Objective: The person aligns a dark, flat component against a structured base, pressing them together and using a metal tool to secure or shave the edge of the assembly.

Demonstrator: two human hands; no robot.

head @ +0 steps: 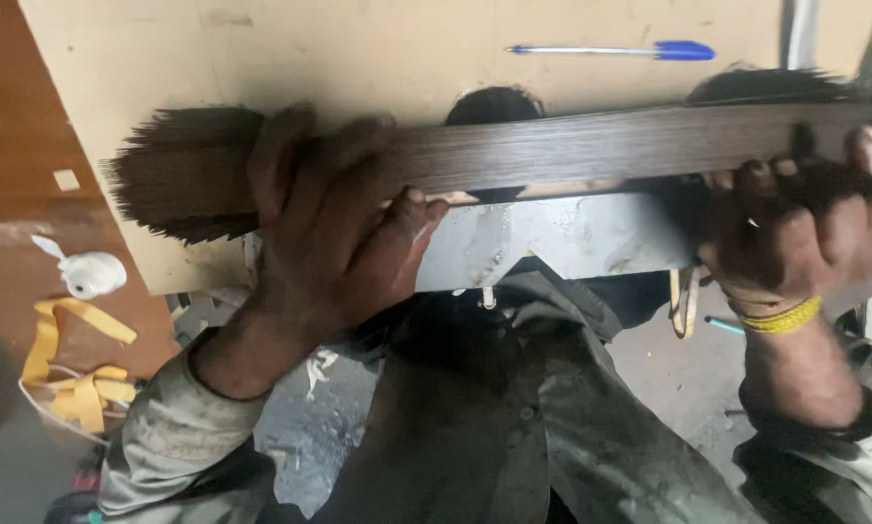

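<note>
A: What do the hands hold?

B: A long dark wood-grain strip [591,146], lying left to right across the near edge of a pale board [378,58]. The left hand [334,233] is wrapped over it near its blurred left end, fingers curled over the top, thumb pressed under. The right hand [795,223], with a yellow band [780,318] at the wrist, clasps its right end, fingers closed.

A: What lies about?

B: A blue pen [615,49] rests far on the board. Under the strip sits a grey metal bracket [562,238]. At left, a white lump [92,274] and yellow tape [72,374] lie on the brown floor [9,146].

A: Any containers?

B: The white lump may be a small bottle; it is too blurred to tell.
</note>
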